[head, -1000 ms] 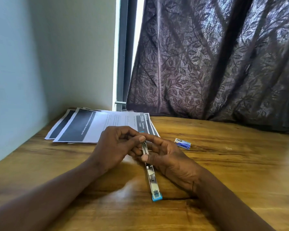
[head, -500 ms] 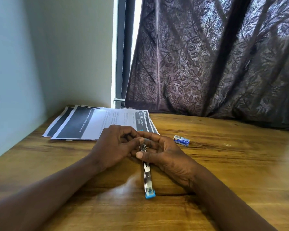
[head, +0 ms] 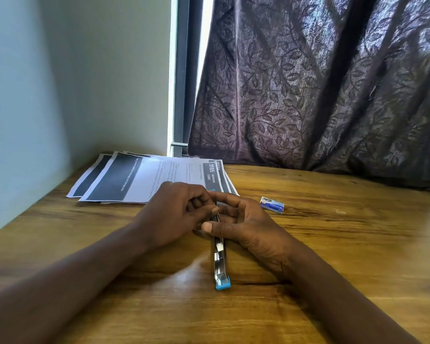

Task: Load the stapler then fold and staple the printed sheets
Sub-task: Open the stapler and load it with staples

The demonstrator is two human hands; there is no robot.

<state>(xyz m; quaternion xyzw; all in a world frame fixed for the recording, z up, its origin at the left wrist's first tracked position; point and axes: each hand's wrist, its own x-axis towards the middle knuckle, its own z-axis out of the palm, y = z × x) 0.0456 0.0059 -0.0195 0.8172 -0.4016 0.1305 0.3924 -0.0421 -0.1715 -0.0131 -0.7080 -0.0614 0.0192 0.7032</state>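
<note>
A dark leaf-patterned curtain (head: 320,83) fills the far side from 12 to 3 o'clock, and a pale wall (head: 60,83) closes off the 9 to 11 o'clock side. Below them runs the wooden table (head: 358,256). The printed sheets (head: 134,182) lie flat and unfolded in a loose fan at 11 o'clock from the hands, their near edge just behind the left hand's knuckles. The left hand (head: 174,212) and right hand (head: 248,227) meet at the centre of the table over the stapler (head: 220,259). It lies opened out, its long axis running 12 to 6 o'clock, with the bright metal channel facing up and the blue end cap towards the person at 6. Its far end is hidden beneath the fingers, so both hands are equally near the loading end. A small blue-and-white staple box (head: 271,205) rests at 2 o'clock from the right hand, apart from it and nearer that hand than the left. The right hand's fingers curl round the stapler's far part, and its thumb (head: 210,227) is laid across the channel. The left thumb and forefinger (head: 212,209) are closed narrowly together in a pinch right at the rail. Whether a strip of staples sits between them cannot be told. Loading looks to be in hand, and the coming move probably turns on sliding along that 12 to 6 line.
</note>
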